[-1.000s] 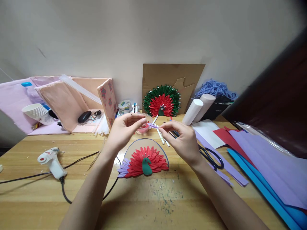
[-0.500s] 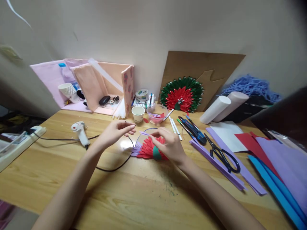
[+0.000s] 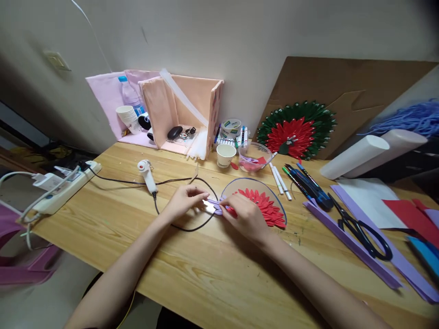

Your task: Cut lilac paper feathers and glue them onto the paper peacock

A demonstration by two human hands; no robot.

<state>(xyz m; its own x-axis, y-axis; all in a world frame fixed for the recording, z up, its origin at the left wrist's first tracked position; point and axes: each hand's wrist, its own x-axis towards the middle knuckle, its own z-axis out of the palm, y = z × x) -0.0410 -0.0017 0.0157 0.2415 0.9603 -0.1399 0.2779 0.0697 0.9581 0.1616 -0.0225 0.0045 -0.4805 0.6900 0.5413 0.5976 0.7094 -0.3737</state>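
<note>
A fan of red petals [image 3: 265, 208] lies on a clear sheet with a blue rim [image 3: 279, 194], and purple petals [image 3: 216, 206] stick out at its left edge. My right hand [image 3: 247, 217] is closed over that edge, its thumb and fingers pinching a slim purple petal and covering part of the red ones. Just left of the purple petals, my left hand [image 3: 185, 201] has thumb and forefinger together by their tips; whatever may be between them is too small to see. A black cord [image 3: 194, 228] loops on the table below the left hand.
A white glue gun [image 3: 147, 176] rests at left near a power strip [image 3: 68, 187]. Behind stand a paper cup [image 3: 226, 156] and a clear bowl [image 3: 254, 157]. Scissors [image 3: 360, 233], folded purple paper [image 3: 353, 244] and pens [image 3: 302, 183] lie at right. A finished red-green fan [image 3: 291, 135] leans on cardboard.
My hands have come down to the purple petals at the fan's left edge, the right one bringing a purple petal. The view has swung left, showing the power strip more fully.
</note>
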